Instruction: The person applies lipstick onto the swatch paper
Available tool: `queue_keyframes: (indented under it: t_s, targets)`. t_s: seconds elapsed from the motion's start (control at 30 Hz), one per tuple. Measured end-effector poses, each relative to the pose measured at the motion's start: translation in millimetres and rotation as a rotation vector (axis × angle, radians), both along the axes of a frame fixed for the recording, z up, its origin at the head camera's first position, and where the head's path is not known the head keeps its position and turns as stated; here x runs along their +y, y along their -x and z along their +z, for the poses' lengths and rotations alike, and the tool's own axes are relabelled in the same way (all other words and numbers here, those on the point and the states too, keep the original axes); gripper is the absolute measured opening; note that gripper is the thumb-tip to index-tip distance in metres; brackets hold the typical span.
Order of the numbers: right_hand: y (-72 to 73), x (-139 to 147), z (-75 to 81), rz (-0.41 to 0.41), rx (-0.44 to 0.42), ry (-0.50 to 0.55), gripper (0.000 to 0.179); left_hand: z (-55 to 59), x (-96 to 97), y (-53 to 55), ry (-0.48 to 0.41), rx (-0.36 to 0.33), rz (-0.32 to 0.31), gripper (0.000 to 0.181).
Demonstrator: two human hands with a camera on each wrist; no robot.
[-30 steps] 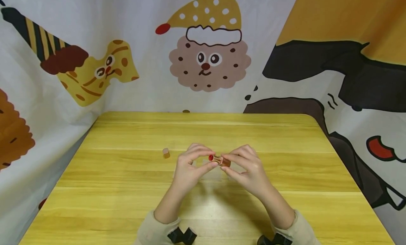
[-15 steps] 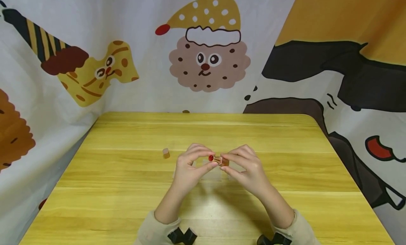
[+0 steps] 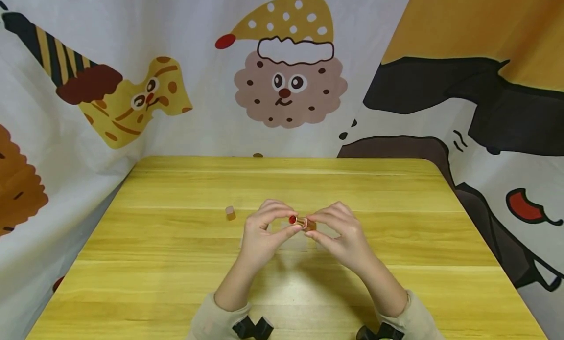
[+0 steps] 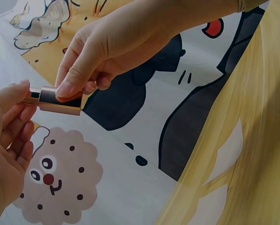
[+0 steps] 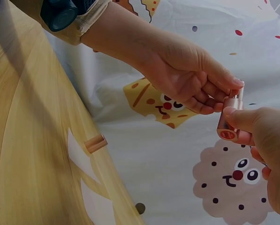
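An uncapped lipstick (image 3: 310,225) with a red tip and shiny copper-gold case is held above the table between both hands. Thumb and fingers of my left hand (image 3: 263,232) pinch its slim gold neck, close to the red end. My right hand (image 3: 348,232) pinches the wider base (image 4: 60,104), thumb on one side and fingers on the other. In the right wrist view the flat end of the base (image 5: 228,135) shows a reddish label. The lipstick's cap (image 3: 230,213) lies on the table to the left of my left hand.
White paper pieces (image 5: 97,204) lie flat on the wooden table (image 3: 154,281), beneath the hands. A cartoon-printed cloth (image 3: 202,124) hangs behind the table and along its sides. Black devices (image 3: 253,327) sit at both sleeve cuffs.
The lipstick's base has shifted slightly left and turned, with less of it showing past the right fingers. My right hand has edged left; the left hand is nearly still.
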State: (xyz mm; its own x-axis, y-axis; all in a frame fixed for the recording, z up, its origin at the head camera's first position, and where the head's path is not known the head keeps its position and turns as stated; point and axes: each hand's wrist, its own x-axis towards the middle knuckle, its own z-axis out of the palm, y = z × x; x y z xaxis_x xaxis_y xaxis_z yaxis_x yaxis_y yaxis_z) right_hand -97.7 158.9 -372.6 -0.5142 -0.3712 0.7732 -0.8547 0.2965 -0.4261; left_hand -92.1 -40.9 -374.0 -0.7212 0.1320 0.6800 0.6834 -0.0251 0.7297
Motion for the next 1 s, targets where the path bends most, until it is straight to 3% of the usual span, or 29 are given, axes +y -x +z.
queue_keyframes:
  t_s: [1.0]
  targets:
    - [1.4,1.1,-2.8,0.003,-0.022,-0.082,0.033,0.6,0.4,-0.6,0.041,-0.013,-0.004,0.02]
